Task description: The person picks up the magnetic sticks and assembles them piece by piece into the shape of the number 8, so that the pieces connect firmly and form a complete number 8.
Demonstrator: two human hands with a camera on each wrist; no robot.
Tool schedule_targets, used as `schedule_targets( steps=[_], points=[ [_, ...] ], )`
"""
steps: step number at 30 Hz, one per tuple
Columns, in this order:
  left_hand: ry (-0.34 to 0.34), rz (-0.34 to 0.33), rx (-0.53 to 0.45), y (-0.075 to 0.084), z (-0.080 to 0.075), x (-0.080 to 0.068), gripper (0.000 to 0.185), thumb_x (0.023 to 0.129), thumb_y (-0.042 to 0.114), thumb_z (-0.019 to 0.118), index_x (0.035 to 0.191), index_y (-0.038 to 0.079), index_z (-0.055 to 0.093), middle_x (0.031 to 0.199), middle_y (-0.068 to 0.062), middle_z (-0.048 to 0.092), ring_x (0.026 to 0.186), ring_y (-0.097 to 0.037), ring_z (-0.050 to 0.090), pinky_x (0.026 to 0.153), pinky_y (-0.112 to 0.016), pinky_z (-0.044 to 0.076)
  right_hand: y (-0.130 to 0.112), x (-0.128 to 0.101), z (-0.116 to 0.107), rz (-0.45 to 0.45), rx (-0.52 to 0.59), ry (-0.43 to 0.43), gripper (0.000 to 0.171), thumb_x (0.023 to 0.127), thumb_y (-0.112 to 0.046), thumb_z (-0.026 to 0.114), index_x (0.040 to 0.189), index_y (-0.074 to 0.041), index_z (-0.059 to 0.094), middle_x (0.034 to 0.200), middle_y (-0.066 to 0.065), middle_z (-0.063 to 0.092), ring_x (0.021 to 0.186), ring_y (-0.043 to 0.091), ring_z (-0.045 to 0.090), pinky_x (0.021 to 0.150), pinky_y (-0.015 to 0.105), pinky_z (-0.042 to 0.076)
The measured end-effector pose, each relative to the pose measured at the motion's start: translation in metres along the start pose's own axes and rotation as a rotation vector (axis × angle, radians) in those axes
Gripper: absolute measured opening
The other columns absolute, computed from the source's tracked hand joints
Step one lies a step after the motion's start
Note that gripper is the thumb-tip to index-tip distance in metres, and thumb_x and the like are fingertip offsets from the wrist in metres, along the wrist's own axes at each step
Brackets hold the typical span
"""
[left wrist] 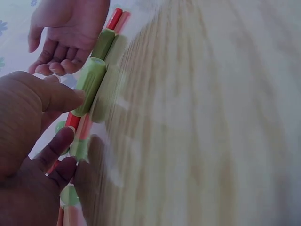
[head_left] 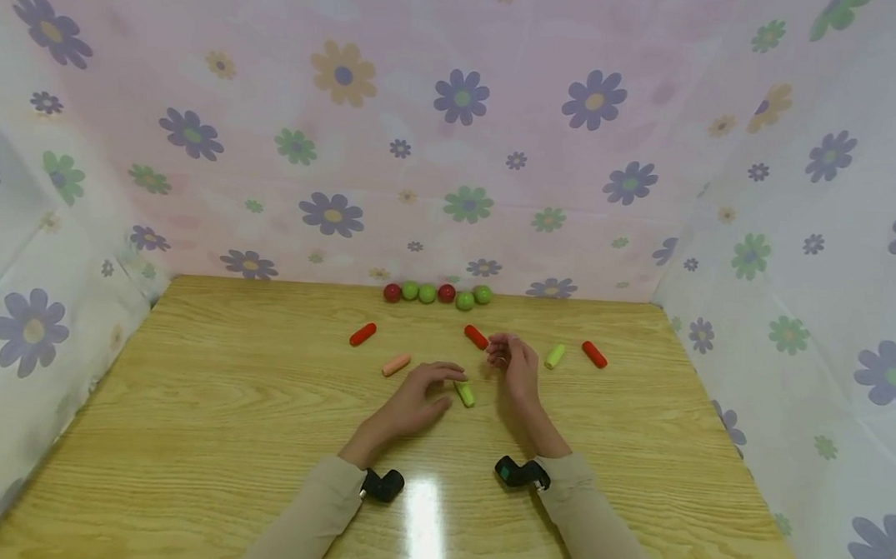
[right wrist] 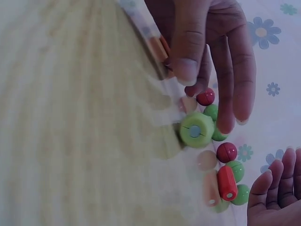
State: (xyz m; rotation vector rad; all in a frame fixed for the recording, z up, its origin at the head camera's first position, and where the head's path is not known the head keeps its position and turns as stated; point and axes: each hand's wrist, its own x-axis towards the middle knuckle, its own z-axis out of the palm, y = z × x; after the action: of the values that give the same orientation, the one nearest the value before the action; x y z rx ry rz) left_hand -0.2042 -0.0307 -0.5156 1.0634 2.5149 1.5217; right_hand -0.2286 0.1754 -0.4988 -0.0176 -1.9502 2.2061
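On the wooden table (head_left: 225, 403) my left hand (head_left: 451, 386) lies low with its fingers stretched toward a light green cylinder (head_left: 464, 393). In the left wrist view the thumb (left wrist: 61, 96) touches that cylinder's (left wrist: 89, 87) side; nothing is gripped. My right hand (head_left: 501, 357) hovers just beyond it, fingers loosely curled and holding nothing. It is next to a red cylinder (head_left: 476, 337). The right wrist view shows its fingers (right wrist: 209, 75) hanging over the green cylinder (right wrist: 196, 130), seen end-on.
More cylinders lie around: red (head_left: 362, 334), salmon (head_left: 396, 365), green (head_left: 555, 356), red (head_left: 594, 354). Several red and green balls (head_left: 436, 293) line the table's back edge. Floral cloth walls (head_left: 454, 146) close in the back and both sides.
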Motion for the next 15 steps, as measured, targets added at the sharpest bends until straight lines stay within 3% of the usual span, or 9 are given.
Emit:
schedule_targets(
  steps=[4,10,15],
  points=[
    [-0.013,0.015,0.036,0.002,0.0,0.003,0.041,0.089,-0.008,0.067,0.128,0.003,0.069,0.137,-0.017,0.063,0.13,-0.031,0.055,0.107,-0.05,0.042,-0.002,0.01,0.002,0.001,0.049,0.015,0.049,0.113,-0.021,0.034,0.107,0.021,0.059,0.081,0.002,0.062,0.072,0.013,0.058,0.066,0.023,0.05],
    [-0.054,0.024,0.042,0.003,0.0,0.007,0.04,0.088,-0.009,0.067,0.126,0.001,0.069,0.134,-0.014,0.066,0.129,-0.03,0.056,0.111,-0.05,0.039,-0.005,0.027,0.0,-0.008,0.085,-0.029,0.048,0.113,-0.023,0.034,0.108,0.018,0.058,0.084,0.003,0.063,0.075,0.014,0.059,0.07,0.026,0.052],
    [-0.085,-0.017,0.031,0.002,-0.001,0.009,0.031,0.091,-0.005,0.068,0.121,0.001,0.072,0.125,-0.011,0.07,0.123,-0.028,0.06,0.107,-0.045,0.044,-0.008,0.039,-0.004,-0.025,0.043,-0.091,0.05,0.113,-0.026,0.034,0.112,0.018,0.058,0.088,0.001,0.064,0.08,0.016,0.059,0.074,0.03,0.051]
  ],
)
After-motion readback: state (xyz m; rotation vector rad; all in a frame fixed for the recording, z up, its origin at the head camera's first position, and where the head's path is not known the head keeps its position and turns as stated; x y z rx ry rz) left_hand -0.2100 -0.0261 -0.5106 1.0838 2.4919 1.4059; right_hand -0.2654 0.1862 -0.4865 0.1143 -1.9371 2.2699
